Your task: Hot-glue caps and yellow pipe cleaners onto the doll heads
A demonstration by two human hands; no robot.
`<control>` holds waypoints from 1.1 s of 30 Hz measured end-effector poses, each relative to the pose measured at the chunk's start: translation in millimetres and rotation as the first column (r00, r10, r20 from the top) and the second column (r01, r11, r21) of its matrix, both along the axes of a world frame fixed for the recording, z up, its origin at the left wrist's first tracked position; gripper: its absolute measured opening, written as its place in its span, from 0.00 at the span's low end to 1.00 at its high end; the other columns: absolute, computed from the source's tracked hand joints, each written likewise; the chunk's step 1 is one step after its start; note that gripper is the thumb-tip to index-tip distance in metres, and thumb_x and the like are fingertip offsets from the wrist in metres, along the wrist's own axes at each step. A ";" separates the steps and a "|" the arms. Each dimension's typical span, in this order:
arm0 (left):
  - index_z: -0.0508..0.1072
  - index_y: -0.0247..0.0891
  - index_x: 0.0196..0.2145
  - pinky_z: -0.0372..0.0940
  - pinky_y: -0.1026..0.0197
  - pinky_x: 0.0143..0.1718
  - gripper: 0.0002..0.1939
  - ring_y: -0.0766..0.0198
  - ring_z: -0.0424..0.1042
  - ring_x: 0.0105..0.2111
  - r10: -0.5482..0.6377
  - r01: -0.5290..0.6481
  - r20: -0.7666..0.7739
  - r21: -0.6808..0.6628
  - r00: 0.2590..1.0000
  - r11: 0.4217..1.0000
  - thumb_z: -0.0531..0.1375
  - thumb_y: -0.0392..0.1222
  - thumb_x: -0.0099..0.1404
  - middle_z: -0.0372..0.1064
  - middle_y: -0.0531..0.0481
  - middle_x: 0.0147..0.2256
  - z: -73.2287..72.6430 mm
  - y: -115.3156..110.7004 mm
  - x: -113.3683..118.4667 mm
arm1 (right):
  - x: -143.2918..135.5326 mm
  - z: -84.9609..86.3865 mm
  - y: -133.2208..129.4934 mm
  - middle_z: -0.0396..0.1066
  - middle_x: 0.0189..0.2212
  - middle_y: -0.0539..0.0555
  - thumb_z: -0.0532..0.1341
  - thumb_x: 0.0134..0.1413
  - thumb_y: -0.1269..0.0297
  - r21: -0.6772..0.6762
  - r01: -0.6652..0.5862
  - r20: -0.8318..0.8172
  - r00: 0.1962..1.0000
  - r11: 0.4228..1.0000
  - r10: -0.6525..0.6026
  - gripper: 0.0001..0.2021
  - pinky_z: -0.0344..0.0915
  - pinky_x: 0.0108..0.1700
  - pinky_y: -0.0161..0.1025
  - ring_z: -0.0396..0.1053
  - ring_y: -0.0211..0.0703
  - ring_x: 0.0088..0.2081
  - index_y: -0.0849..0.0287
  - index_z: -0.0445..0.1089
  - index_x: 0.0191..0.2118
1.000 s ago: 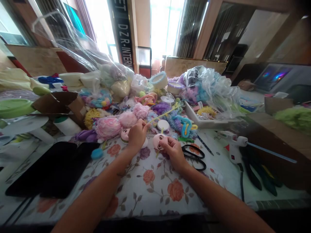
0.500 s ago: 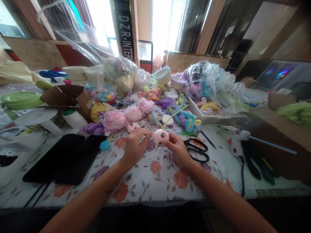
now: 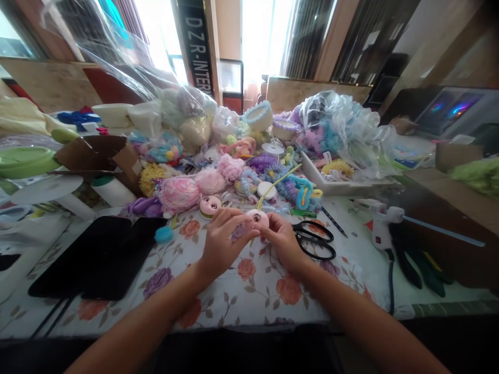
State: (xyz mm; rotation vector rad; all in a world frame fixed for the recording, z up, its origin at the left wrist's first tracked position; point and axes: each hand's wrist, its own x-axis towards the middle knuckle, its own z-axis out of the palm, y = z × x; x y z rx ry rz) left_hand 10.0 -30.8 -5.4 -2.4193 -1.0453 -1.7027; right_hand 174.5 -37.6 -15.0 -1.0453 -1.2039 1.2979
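Note:
Between my hands is a round pink doll face (image 3: 257,218) with painted eyes and a yellow-green stem rising from its top. My right hand (image 3: 284,240) grips its right edge between thumb and fingers. On the other side, my left hand (image 3: 224,240) has its thumb and fingers closed at the face's left edge, covering part of it. A second doll face (image 3: 211,206) lies on the flowered cloth (image 3: 241,301) just beyond my left hand. Black-handled scissors (image 3: 315,240) rest beside my right hand, their blades hidden.
Yarn balls (image 3: 180,194) and fuzzy pieces are heaped behind my hands. A black pad (image 3: 97,257) and a blue pompom (image 3: 163,235) lie left. At right are a pen (image 3: 334,222), a glue gun (image 3: 384,231), a white tray (image 3: 343,188) and dark-handled tools (image 3: 424,267).
My left hand has moved right onto the face, its fingers now closed at the edge. The camera view has shifted slightly, and the second face is less covered.

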 end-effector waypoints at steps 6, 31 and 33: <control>0.71 0.38 0.30 0.64 0.59 0.40 0.08 0.63 0.68 0.34 0.025 -0.004 0.110 -0.187 0.994 0.982 0.56 0.38 0.68 0.68 0.51 0.31 1.9 3.6 0.5 | -0.3 -1.2 -1.5 0.65 0.26 0.47 0.69 0.48 0.54 0.058 0.026 0.045 0.999 0.998 -0.028 0.15 0.56 0.30 0.34 0.59 0.36 0.28 0.59 0.66 0.30; 0.75 0.37 0.31 0.55 0.47 0.57 0.07 0.56 0.67 0.52 0.580 -0.543 -0.163 0.220 0.798 0.810 0.57 0.39 0.63 0.74 0.49 0.44 112.6 115.6 -170.1 | -1.8 -4.5 4.0 0.61 0.21 0.44 0.68 0.48 0.52 -0.028 0.134 0.028 0.991 0.991 -0.134 0.16 0.52 0.20 0.30 0.56 0.31 0.21 0.59 0.66 0.28; 0.72 0.31 0.47 0.60 0.46 0.56 0.14 0.53 0.67 0.53 0.361 -0.281 -0.292 0.280 0.886 0.918 0.54 0.36 0.65 0.71 0.44 0.51 87.6 87.3 -112.5 | -0.9 -4.1 3.8 0.61 0.21 0.45 0.68 0.48 0.53 -0.020 0.120 0.026 0.992 0.993 -0.120 0.16 0.52 0.21 0.30 0.57 0.32 0.22 0.59 0.66 0.26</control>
